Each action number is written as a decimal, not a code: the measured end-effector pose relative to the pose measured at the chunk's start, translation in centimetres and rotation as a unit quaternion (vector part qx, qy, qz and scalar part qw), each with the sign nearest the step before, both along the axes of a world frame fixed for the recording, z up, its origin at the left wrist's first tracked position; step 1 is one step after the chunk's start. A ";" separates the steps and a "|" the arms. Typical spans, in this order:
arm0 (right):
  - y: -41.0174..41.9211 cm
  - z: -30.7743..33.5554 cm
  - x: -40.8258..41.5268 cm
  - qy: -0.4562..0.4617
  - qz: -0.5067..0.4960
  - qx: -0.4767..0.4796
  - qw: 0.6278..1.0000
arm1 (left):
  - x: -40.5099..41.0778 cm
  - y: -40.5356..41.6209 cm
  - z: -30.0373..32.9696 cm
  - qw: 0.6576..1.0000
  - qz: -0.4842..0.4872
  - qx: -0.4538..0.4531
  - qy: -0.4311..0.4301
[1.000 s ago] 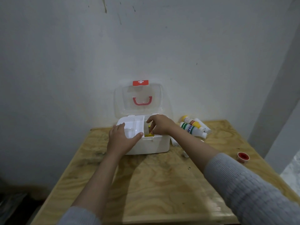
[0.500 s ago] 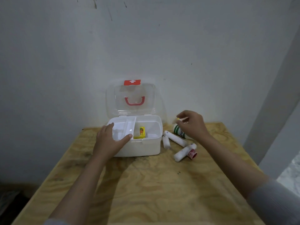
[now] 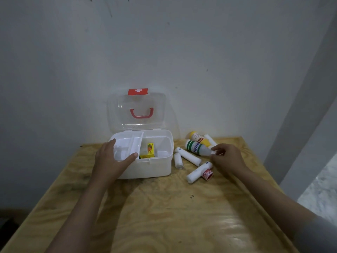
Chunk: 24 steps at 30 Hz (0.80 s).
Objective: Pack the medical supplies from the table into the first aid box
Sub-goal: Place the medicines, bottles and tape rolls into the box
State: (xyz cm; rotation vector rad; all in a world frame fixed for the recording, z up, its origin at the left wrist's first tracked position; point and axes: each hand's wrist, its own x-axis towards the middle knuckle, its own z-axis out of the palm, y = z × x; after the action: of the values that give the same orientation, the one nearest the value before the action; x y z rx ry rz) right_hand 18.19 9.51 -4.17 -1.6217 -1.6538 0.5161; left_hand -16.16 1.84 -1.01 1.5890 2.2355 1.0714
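The left hand (image 3: 111,161) rests on the first aid box (image 3: 151,167), fingers spread over its inner tray (image 3: 127,147). Just right of its thumb a yellow packet (image 3: 149,150) sits inside. Between the hands lie three white rolls (image 3: 188,156) and a red-capped tube (image 3: 207,174). The right hand (image 3: 228,157) pinches the cap end of a green-striped bottle (image 3: 197,148); beyond it lies a yellow bottle (image 3: 198,140).

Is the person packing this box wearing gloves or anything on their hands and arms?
No gloves: the left hand and the right hand are both bare, with no rings, watch or bands that show. The forearms are bare too. A bit of grey sleeve shows on the right arm at the picture's lower right edge; no sleeve shows on the left arm.
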 end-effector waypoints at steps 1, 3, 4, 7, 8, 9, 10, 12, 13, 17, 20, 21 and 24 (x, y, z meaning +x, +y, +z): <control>-0.1 0.2 0.0 0.017 -0.006 0.012 1.000 | 0.0 0.0 0.0 1.000 -0.002 0.002 0.000; -0.2 0.8 0.1 0.049 -0.013 0.034 0.998 | 0.1 -0.1 0.1 1.000 -0.004 0.003 -0.001; -0.3 1.1 0.1 0.059 -0.012 0.046 0.997 | 0.0 -0.1 0.0 1.000 -0.005 0.004 -0.002; -0.9 2.5 -0.4 0.086 -0.010 0.084 0.993 | -0.3 0.0 -0.2 1.000 -0.010 0.007 -0.006; -1.2 3.2 -0.7 0.102 -0.009 0.098 0.990 | -0.4 0.0 -0.3 1.000 -0.012 0.007 -0.006; -1.5 4.0 -1.1 0.120 -0.004 0.110 0.987 | -0.5 0.0 -0.4 1.000 -0.013 0.009 -0.007; -1.9 5.1 -1.7 0.140 0.006 0.121 0.983 | -0.7 0.1 -0.6 1.000 -0.013 0.011 -0.008; -2.6 7.2 -3.0 0.177 0.035 0.140 0.973 | -0.9 0.2 -0.8 1.000 -0.015 0.012 -0.010; -3.0 8.3 -3.8 0.189 0.054 0.148 0.969 | -1.0 0.3 -0.9 1.000 -0.017 0.014 -0.010; -3.6 10.5 -7.7 0.166 0.124 0.137 0.969 | -1.1 0.2 -0.9 0.999 -0.033 0.015 -0.014; -3.4 10.4 -10.6 0.058 0.160 0.113 0.979 | -1.1 0.0 -0.7 0.999 -0.045 0.010 -0.015; -3.3 10.1 -11.5 0.034 0.169 0.104 0.980 | -1.1 -0.1 -0.6 0.999 -0.049 0.010 -0.013; -3.3 8.9 -13.7 -0.009 0.187 0.083 0.979 | -1.2 0.0 -0.4 0.998 -0.056 0.000 -0.010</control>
State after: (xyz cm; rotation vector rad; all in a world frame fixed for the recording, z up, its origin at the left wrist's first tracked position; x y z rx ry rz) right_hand 4.48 6.16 4.72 -1.2028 -1.9725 0.5331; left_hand -17.36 1.82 -1.38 1.6738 2.1070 1.0510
